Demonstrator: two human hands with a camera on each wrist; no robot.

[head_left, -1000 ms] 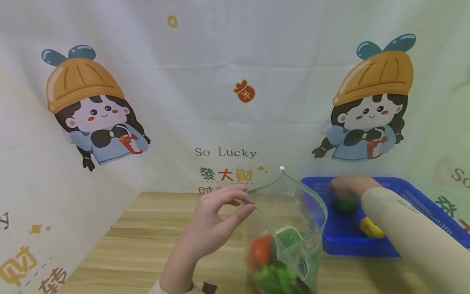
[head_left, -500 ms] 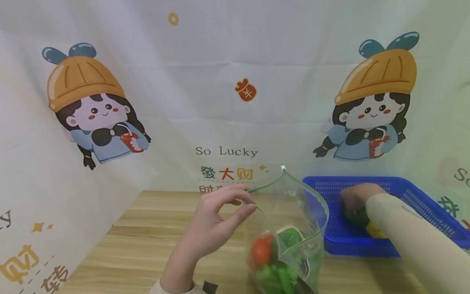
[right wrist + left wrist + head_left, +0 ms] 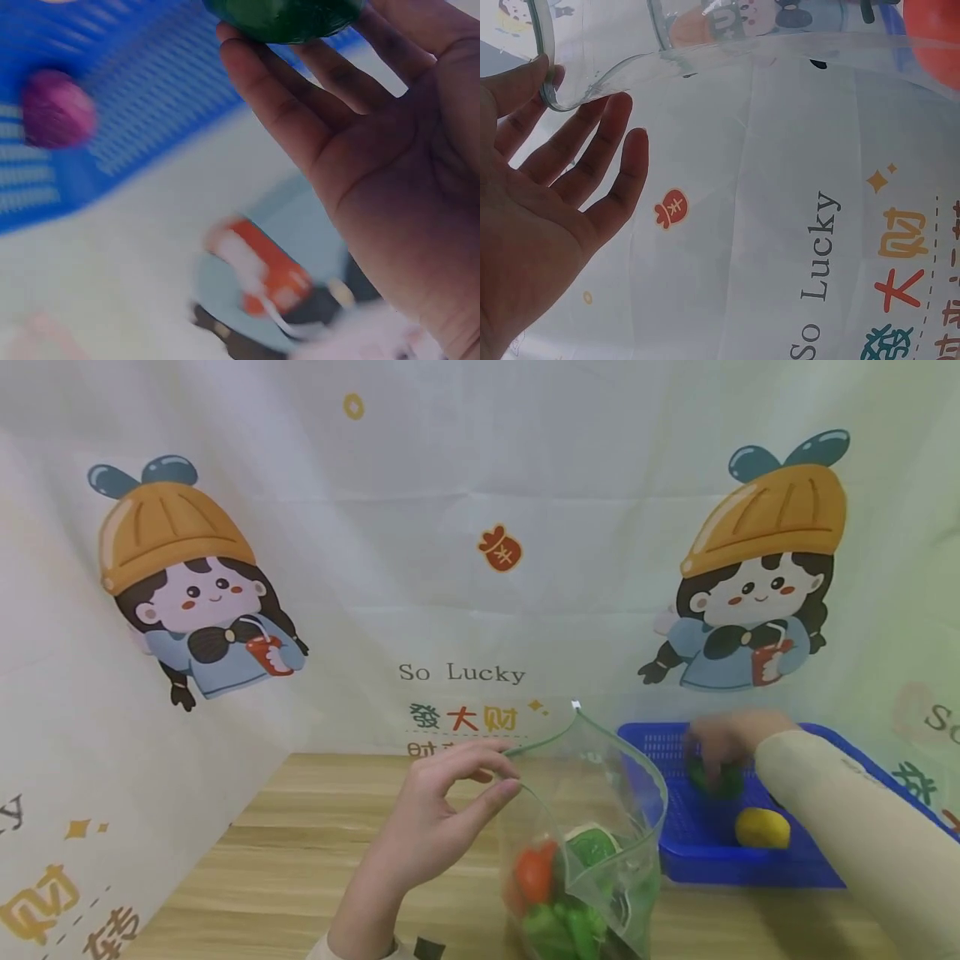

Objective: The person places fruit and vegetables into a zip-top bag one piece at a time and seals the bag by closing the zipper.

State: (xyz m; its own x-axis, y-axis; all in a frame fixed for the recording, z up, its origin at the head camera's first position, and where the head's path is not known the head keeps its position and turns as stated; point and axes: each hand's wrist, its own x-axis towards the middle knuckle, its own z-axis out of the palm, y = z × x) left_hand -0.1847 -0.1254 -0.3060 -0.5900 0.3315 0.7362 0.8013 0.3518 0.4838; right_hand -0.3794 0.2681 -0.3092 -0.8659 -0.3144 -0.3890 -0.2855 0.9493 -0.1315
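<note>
Head view: the left hand (image 3: 438, 810) pinches the rim of the clear zip bag (image 3: 592, 827) between thumb and forefinger, holding its mouth wide over the wooden table (image 3: 300, 852). Red and green toy vegetables sit in the bag's bottom. To the right, the right hand (image 3: 723, 743) grips a green vegetable (image 3: 716, 777) over the blue basket (image 3: 675, 852); a yellow lemon (image 3: 761, 827) lies in the basket beside it.

Left wrist view: fingers (image 3: 611, 161) loosely spread, the bag rim (image 3: 577, 94) at the thumb and fingertips.

Right wrist view: fingers (image 3: 285, 112) curl round the green vegetable (image 3: 285, 15); a blurred purple piece (image 3: 56, 109) rests in the basket (image 3: 150, 112).
</note>
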